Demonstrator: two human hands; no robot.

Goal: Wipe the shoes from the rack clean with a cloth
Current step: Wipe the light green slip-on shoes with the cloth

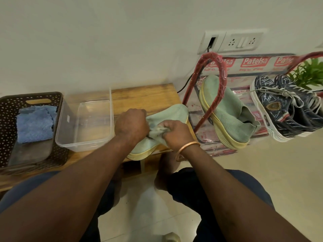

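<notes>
A plain pale wall [104,41] backs a low wooden counter [145,96]. A white socket panel [243,41] sits in the wall beyond the counter's right end, with a green plant [309,74] lower and further right. The cream floor tiles [279,163] shine.

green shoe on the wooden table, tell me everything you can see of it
The green shoe is a pale mint knit slip-on with a thick yellowish sole. It lies on the wooden table, at its right end, toe toward the rack, sole overhanging the near edge. The left hand grips its upper with curled fingers; the right hand pinches bunched pale fabric over it, collar or cloth, unclear.
</notes>
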